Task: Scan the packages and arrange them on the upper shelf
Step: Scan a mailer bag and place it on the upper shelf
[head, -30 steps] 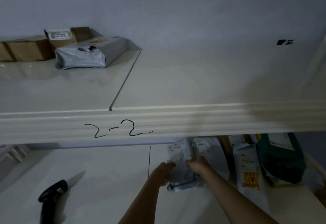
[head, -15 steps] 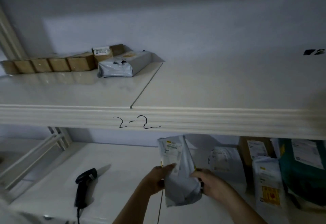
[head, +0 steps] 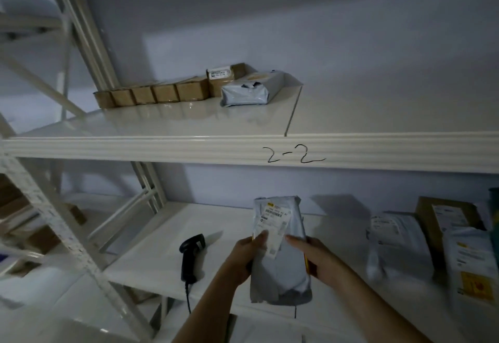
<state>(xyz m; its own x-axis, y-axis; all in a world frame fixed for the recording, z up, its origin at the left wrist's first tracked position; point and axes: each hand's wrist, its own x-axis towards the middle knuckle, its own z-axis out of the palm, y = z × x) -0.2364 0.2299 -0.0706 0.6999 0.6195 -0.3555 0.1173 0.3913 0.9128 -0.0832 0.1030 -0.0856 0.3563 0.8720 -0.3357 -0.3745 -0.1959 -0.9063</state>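
— Grey mailer [head: 279, 251], now off the lower shelf [head: 151, 256] and upright in both hands. A second ago it lay among the pile at the right; half a second ago it was just coming up.

— Who has it, and how?

— Left hand [head: 244, 255] grips the left edge, thumb across the label [head: 275, 224]. Right hand [head: 318, 257] grips the right edge, fingers curled round behind. Label faces the person, barcode readable side up.

— View changed too?

— Yes, the head has swung left and back. More of the rack's frame shows, and the scanner [head: 190, 256] sits further into view, lying on the lower shelf just left of the left hand. Untouched.

— So where does the task stand?

— My reading: pickup done, scan not yet. One hand must let go and take the scanner. The mailer is soft, so it may sag when held by one edge.

— And the upper shelf [head: 162, 124]?

— Row of brown boxes [head: 151, 94] at the back, one grey bag [head: 245, 94] at its right end. Bare board beside that bag looks like the next slot. More parcels [head: 399, 240] wait at the lower right.
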